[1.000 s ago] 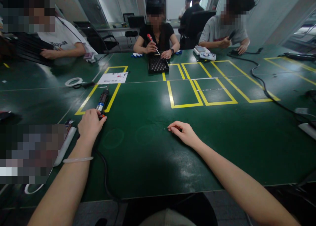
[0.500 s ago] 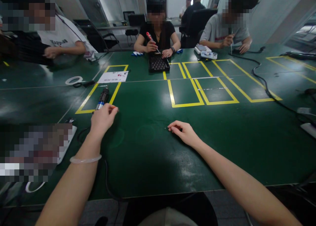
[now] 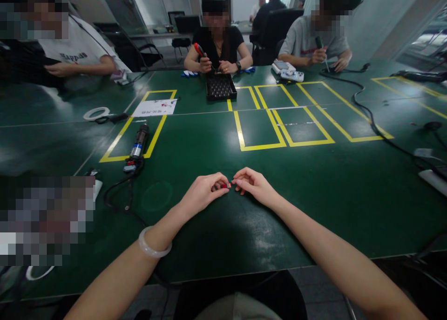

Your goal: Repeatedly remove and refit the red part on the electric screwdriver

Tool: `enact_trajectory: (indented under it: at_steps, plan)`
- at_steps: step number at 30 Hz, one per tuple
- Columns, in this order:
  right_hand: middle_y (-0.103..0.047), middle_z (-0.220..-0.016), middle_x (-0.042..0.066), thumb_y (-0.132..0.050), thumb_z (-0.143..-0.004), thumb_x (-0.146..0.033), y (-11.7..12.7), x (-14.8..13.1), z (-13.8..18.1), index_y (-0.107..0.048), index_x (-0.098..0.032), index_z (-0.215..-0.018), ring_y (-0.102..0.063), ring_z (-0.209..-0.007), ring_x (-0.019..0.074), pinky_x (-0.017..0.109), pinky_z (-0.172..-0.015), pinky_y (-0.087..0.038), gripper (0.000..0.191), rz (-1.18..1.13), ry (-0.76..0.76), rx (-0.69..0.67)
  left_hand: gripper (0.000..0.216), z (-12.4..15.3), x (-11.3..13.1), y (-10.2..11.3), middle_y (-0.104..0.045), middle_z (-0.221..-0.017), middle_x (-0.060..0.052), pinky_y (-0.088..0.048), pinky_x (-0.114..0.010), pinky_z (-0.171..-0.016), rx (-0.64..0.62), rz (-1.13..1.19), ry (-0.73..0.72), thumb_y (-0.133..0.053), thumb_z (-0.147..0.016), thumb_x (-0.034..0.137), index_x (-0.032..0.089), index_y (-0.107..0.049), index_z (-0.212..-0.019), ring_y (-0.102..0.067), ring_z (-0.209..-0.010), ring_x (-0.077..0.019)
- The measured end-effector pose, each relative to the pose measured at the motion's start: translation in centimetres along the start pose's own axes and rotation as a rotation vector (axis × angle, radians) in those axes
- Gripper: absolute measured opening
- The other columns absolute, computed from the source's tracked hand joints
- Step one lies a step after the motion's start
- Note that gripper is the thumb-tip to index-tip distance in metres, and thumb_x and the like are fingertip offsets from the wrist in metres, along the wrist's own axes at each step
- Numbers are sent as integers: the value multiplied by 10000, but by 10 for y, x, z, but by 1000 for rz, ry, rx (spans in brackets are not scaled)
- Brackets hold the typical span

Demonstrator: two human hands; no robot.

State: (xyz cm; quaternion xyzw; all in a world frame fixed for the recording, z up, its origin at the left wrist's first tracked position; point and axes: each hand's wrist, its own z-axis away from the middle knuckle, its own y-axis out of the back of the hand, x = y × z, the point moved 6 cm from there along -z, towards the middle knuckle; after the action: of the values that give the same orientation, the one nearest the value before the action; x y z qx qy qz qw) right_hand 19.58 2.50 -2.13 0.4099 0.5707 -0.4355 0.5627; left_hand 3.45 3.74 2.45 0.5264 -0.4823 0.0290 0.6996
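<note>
My left hand (image 3: 204, 193) and my right hand (image 3: 253, 184) meet fingertip to fingertip on the green table (image 3: 314, 185) in front of me. Between them is a small red piece (image 3: 225, 186), pinched by the fingers of my left hand; my right fingertips are curled and close to it, perhaps touching. A white bangle (image 3: 152, 246) sits on my left wrist. An electric screwdriver (image 3: 137, 144) with a black cord lies to the left, inside a yellow taped box, with no hand on it.
Yellow taped rectangles (image 3: 282, 124) mark the table's middle. A black tray (image 3: 220, 87), a sheet of paper (image 3: 154, 107) and a tape roll (image 3: 94, 114) lie farther off. A black cable (image 3: 370, 115) runs along the right. Three people work at the far side.
My left hand let go of the electric screwdriver and moved right to meet my right hand, carrying a small red piece. My right hand stayed about where it was.
</note>
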Motion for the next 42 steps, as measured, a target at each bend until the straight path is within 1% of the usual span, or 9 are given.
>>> enact_trajectory:
  at_steps: [6, 12, 15, 19, 23, 26, 28, 35, 42]
  plan:
    - [-575, -630, -46, -717, -820, -388, -7, 0, 3, -584, -172, -914, -522, -547, 87, 202, -509, -397, 271, 93, -29, -81, 128, 1, 4, -10, -597, -880, -5, -421, -266, -709, -4, -124, -73, -624, -893, 293, 178, -575, -923, -567, -794, -141]
    - [-534, -626, -57, -717, -814, -354, -12, 2, 6, -587, -180, -877, -465, -537, 80, 212, -515, -340, 226, 160, -16, -113, 148, 2, 3, -16, -591, -899, -18, -429, -267, -708, -39, -144, -131, -601, -908, 322, 180, -565, -929, -567, -806, -149]
    - [-523, -630, -55, -691, -830, -348, -11, 0, 6, -586, -184, -872, -457, -540, 84, 220, -521, -342, 199, 200, 15, -102, 232, 1, 5, -8, -624, -941, -32, -466, -282, -751, -66, -110, -118, -593, -911, 405, 188, -588, -995, -600, -845, -163]
    - [-513, -631, -53, -685, -827, -339, -4, -5, 6, -594, -179, -877, -447, -542, 87, 224, -527, -342, 191, 244, 33, -40, 358, 3, -14, 40, -649, -1128, -73, -487, -349, -908, 115, -201, 4, -488, -956, 477, 205, -595, -1164, -622, -1023, -209]
    - [-514, -638, -50, -688, -818, -341, 2, -8, 5, -593, -173, -874, -454, -555, 90, 227, -540, -342, 201, 230, 23, 2, 503, 24, -69, 111, -507, -1416, -146, -367, -492, -1090, 409, -592, 287, -498, -933, 491, 184, -556, -1327, -467, -1308, -334]
    - [-516, -643, -48, -689, -819, -345, 3, -7, 4, -598, -172, -887, -454, -561, 93, 230, -545, -343, 208, 222, 24, 6, 725, 54, -120, 150, -312, -1564, -195, -344, -563, -1083, 454, -736, 656, -552, -886, 539, 167, -397, -1489, -362, -1375, -434]
    - [-514, -642, -48, -690, -820, -352, 2, -6, 4, -599, -176, -887, -452, -561, 94, 231, -545, -341, 210, 218, 23, 5, 799, 70, -142, 163, -278, -1567, -235, -378, -596, -1027, 435, -730, 765, -570, -868, 554, 136, -343, -1509, -374, -1347, -476]
    - [-520, -640, -42, -687, -823, -379, 4, -6, 5, -595, -189, -872, -454, -560, 105, 241, -542, -343, 217, 212, 24, 17, 791, 86, -170, 169, -505, -1380, -202, -478, -466, -820, 347, -695, 841, -390, -907, 690, 120, -359, -1454, -573, -1140, -398]
    - [-519, -645, -45, -675, -818, -345, 4, -7, 3, -588, -183, -869, -455, -562, 100, 238, -552, -341, 191, 220, 68, 29, 705, 69, -147, 149, -511, -1316, -215, -491, -456, -795, 343, -759, 765, -423, -914, 610, 111, -411, -1413, -572, -1112, -390]
